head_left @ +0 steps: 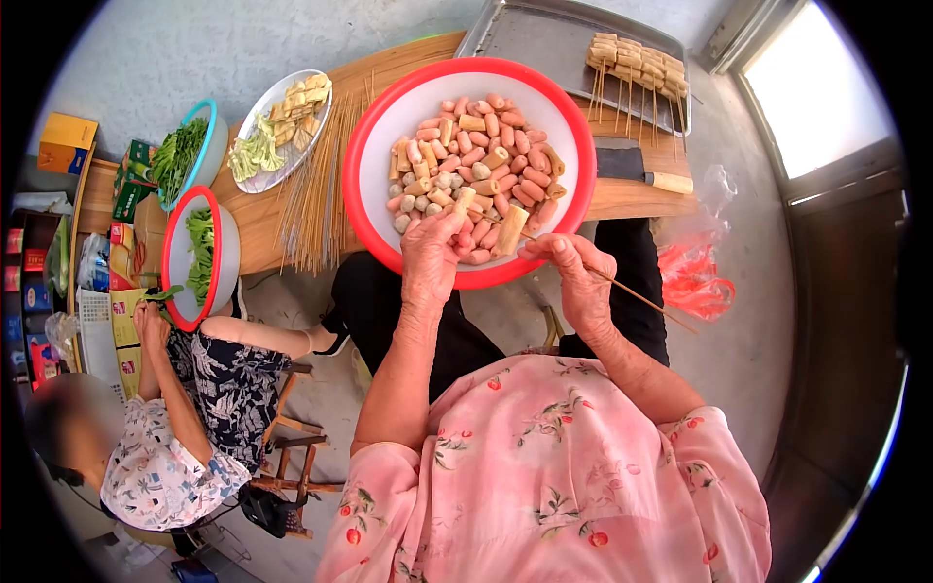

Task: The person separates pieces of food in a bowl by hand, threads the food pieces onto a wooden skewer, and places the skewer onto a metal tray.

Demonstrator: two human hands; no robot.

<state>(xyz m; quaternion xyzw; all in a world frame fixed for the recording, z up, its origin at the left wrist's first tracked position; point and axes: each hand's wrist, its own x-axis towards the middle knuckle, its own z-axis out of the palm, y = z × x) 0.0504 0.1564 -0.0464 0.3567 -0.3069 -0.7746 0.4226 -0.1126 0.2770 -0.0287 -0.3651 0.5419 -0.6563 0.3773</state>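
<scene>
My right hand (580, 277) is closed around a thin bamboo skewer (646, 303) that slants down to the right. A tan, ridged roll piece (512, 230) is threaded on the skewer near my right fingertips. With closed fingers, my left hand (431, 255) pinches a smaller tan roll piece (465, 200) at the skewer's far end; whether the tip is inside it I cannot tell. Both hands are over the near rim of a white basin with a red rim (356, 126). Small pink sausages (473, 155), greyish meatballs (408, 202) and more tan pieces fill its middle.
Loose skewers (316, 185) lie left of the basin, beside an oval plate (255, 183) of food. A cleaver (622, 165) lies right. Behind stands a metal tray (525, 39) with filled skewers (637, 66). At left a seated person (175, 457) handles greens by a red-rimmed basin (233, 257).
</scene>
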